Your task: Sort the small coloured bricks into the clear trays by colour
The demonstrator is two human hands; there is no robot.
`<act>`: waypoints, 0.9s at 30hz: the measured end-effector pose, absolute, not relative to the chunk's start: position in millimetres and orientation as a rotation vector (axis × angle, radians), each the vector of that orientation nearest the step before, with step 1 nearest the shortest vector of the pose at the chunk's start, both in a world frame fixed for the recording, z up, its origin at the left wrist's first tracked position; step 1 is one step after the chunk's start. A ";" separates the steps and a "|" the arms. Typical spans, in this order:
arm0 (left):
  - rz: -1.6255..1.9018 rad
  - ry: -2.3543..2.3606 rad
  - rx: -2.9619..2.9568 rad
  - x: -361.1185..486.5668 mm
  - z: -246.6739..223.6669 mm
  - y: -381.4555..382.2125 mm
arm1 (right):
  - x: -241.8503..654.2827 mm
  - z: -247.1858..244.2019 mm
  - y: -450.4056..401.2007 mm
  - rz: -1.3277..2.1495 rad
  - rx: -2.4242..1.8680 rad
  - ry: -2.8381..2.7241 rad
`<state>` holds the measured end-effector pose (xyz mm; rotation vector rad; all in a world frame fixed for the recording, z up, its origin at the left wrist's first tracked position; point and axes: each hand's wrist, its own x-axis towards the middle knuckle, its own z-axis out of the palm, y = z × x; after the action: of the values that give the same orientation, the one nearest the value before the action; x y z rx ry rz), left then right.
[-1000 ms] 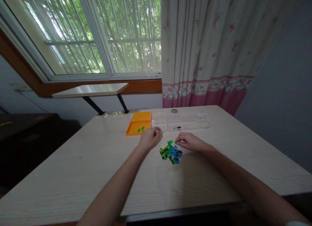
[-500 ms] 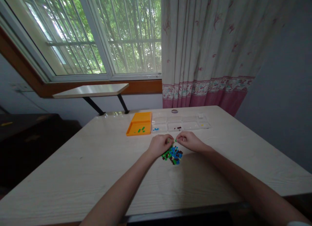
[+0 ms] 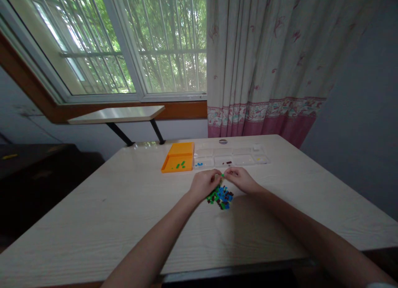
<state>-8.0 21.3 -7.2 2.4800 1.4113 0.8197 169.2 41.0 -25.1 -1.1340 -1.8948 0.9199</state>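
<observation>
My left hand and my right hand meet fingertip to fingertip above the middle of the table. Between the pinched fingers of both hands is a small green piece. Just below them lies a pile of small blue, green and dark brown pieces, its left edge beside my left hand. Beyond the hands, an open orange box holds several green pieces. Right of it, a clear compartment tray holds a few blue pieces, dark brown pieces and a yellow piece.
The pale wooden table spreads around the hands. A raised shelf on black supports stands at the back left. Near the back edge is a round metallic disc. A curtain hangs behind the table, beside a window.
My hands have come together, and the green piece at my right fingertips now sits between both hands, slightly further left and up.
</observation>
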 end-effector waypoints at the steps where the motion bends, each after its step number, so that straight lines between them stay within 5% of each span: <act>1: 0.838 1.396 2.475 -8.0 -7.6 21.3 | 168.8 -24.3 40.5 0.938 -1.119 -1.882; 9: 0.948 1.310 2.441 -9.5 -7.3 21.4 | 165.5 -14.9 34.6 1.051 -1.104 -1.818; 20: 1.792 1.192 2.249 -8.9 25.0 7.6 | 179.0 -28.1 42.6 0.536 -1.132 -2.241; 27: 1.959 1.099 2.235 -9.3 32.5 2.9 | 177.1 -29.0 42.5 0.469 -1.167 -2.321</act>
<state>-9.3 2.9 32.5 2.2353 1.0989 1.9595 177.1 42.5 -29.0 -1.1672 -2.3211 0.4690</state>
